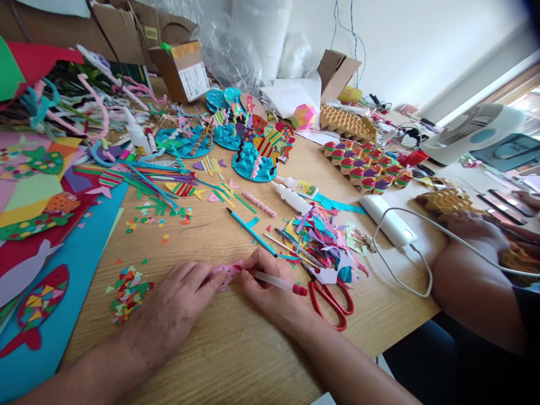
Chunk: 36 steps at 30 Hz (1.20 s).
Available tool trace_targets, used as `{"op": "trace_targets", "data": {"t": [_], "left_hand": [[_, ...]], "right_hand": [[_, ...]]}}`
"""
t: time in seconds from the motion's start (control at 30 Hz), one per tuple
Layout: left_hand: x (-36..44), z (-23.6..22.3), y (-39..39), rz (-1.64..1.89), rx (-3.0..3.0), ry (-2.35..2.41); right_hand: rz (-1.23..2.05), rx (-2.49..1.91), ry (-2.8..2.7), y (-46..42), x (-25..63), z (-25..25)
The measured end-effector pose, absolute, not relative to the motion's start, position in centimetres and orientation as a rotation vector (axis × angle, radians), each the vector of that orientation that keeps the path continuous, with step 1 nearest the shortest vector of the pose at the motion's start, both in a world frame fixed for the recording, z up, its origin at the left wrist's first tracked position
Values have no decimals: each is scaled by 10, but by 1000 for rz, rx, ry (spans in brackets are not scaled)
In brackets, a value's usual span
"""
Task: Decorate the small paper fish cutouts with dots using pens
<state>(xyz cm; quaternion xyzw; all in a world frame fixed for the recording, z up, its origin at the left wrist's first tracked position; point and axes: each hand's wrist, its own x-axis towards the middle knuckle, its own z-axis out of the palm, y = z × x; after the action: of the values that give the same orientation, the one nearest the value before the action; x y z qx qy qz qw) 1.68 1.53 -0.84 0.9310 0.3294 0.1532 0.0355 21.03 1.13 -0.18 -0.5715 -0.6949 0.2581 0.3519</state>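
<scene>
My left hand (pixel 179 301) lies on the wooden table (pixel 228 349), its fingertips pressing down a small pink paper fish with dark dots (pixel 225 274). My right hand (pixel 268 284) is closed round a clear pen with a red cap (pixel 276 282), the pen's tip resting on the pink fish. A heap of small coloured paper bits (pixel 126 292) lies just left of my left hand. Red-handled scissors (pixel 331 301) lie just right of my right hand.
Paper scraps (pixel 320 242), glue bottles (pixel 291 197), a blue pencil (pixel 251 232) and blue paper sea models (pixel 253 152) fill the table's middle. Coloured sheets with fish (pixel 37 264) lie at left. Another person's arm (pixel 472 270), a white power bank (pixel 388 219) with cable and a fan (pixel 472 132) are at right.
</scene>
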Motion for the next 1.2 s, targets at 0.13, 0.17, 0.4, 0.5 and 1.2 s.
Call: {"op": "trace_targets", "data": {"t": [0.13, 0.17, 0.4, 0.5, 1.2], "left_hand": [[17, -7, 15, 498, 2851, 1030], [17, -7, 15, 501, 2856, 1027], [19, -8, 15, 525, 2911, 1018], [18, -9, 15, 513, 2906, 1028], [18, -6, 15, 520, 2873, 1019]], "right_hand": [[652, -1474, -1813, 11, 211, -1], [656, -1477, -1815, 11, 211, -1], [661, -1457, -1799, 10, 211, -1], [671, -1463, -1800, 10, 210, -1], [671, -1468, -1815, 11, 211, 2]]}}
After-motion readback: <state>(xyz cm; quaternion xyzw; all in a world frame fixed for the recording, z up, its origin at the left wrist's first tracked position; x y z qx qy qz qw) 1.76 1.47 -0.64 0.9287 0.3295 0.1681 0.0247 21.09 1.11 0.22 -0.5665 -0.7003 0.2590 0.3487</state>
